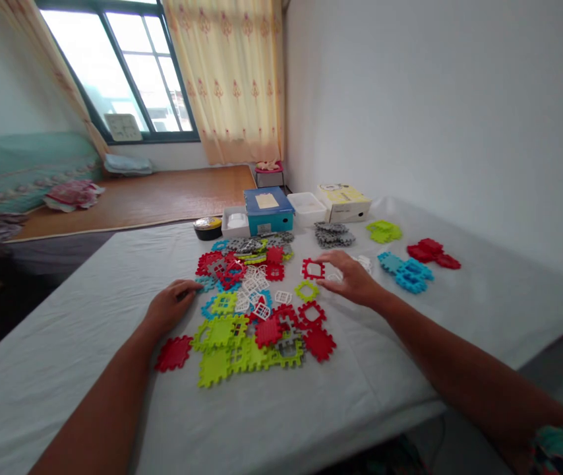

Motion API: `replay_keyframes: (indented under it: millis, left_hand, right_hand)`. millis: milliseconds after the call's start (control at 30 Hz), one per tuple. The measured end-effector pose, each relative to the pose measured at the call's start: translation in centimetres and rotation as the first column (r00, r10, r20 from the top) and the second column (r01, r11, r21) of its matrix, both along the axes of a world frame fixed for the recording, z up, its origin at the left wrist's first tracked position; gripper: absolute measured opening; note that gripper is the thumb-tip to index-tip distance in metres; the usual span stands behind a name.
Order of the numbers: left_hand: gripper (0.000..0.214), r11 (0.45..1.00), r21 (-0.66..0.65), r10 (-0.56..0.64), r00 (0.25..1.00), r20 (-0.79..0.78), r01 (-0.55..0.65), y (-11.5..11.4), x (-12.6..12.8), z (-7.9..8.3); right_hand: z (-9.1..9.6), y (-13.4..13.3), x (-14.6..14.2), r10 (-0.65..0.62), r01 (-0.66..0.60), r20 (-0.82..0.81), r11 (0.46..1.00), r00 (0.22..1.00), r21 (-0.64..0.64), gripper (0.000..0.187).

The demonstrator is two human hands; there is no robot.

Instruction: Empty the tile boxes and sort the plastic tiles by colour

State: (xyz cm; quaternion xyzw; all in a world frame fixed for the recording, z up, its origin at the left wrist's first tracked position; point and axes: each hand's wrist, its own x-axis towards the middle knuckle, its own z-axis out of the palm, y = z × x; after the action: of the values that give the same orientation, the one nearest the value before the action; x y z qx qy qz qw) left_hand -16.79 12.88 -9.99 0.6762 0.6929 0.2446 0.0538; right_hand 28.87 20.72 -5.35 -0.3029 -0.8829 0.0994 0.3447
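Observation:
My left hand (pixel 175 305) rests on the sheet at the pile's left side, fingers loosely bent. Its fingertips reach the edge of a light-blue toothed building tile (pixel 206 284); I see no firm grip. On the other side, my right hand (pixel 347 277) is open, thumb and fingers apart. Its fingertips are close to a red window-frame tile (pixel 313 269); whether they touch it is unclear. A lime frame tile (pixel 306 291) lies just below. White lattice window pieces (pixel 254 282) lie mid-pile. Nearer me are lime tiles (pixel 215 365) and a red square tile (pixel 319 344).
Separate stacks of grey tiles (pixel 333 235), lime tiles (pixel 384 231), blue tiles (pixel 407 272) and red tiles (pixel 432 253) lie to the right. Behind the pile stand a blue box (pixel 269 212), a white tray (pixel 307 208) and a yellow-white box (pixel 345 203). A wall runs along the right.

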Motion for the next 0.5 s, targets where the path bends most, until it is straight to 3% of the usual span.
replay_keyframes:
  millis: [100,167,233,267,333,367,433,500]
  left_hand:
    - [0.043,1.0,-0.012,0.002,1.0,-0.009,-0.002,0.3,-0.6,-0.2]
    - [0.044,1.0,-0.023,0.002,1.0,-0.01,-0.002,0.5,-0.8,-0.2]
    - [0.044,1.0,-0.032,0.0,1.0,-0.01,0.0,0.5,-0.9,-0.2]
    - [0.044,0.999,-0.035,0.003,1.0,-0.012,-0.004,0.5,-0.9,-0.1]
    - [0.044,0.999,-0.043,0.017,1.0,-0.023,-0.018,0.5,-0.8,-0.1]
    - [0.044,0.999,-0.046,0.023,0.999,-0.029,-0.024,0.5,-0.8,-0.2]
    - [0.044,0.998,-0.049,0.03,0.999,-0.036,-0.032,0.6,-0.9,-0.2]
    - [0.045,0.998,-0.045,0.029,0.999,-0.04,-0.031,0.6,-1.0,-0.3]
  right_hand:
    - [0.6,1.3,6.1,-0.23,0.223,-0.075,0.971,0.97,-0.089,0.038]
    - [0.1,2.7,11.6,-0.429,0.42,-0.068,0.9,0.901,-0.118,0.039]
    - [-1.1,4.3,17.8,-0.644,0.64,-0.041,0.764,0.764,-0.081,0.043]
    - [-1.8,5.1,20.8,-0.748,0.745,-0.051,0.664,0.662,-0.062,0.044]
    - [-3.2,6.4,26.1,-0.878,0.875,-0.024,0.479,0.478,-0.072,0.046]
    - [-3.9,6.9,28.2,-0.907,0.905,0.011,0.419,0.421,-0.078,0.046]
    - [-5.2,7.7,30.8,-0.934,0.936,0.09,0.338,0.347,-0.102,0.046]
    - [-6.0,8.0,31.7,-0.926,0.933,0.12,0.348,0.357,-0.091,0.045]
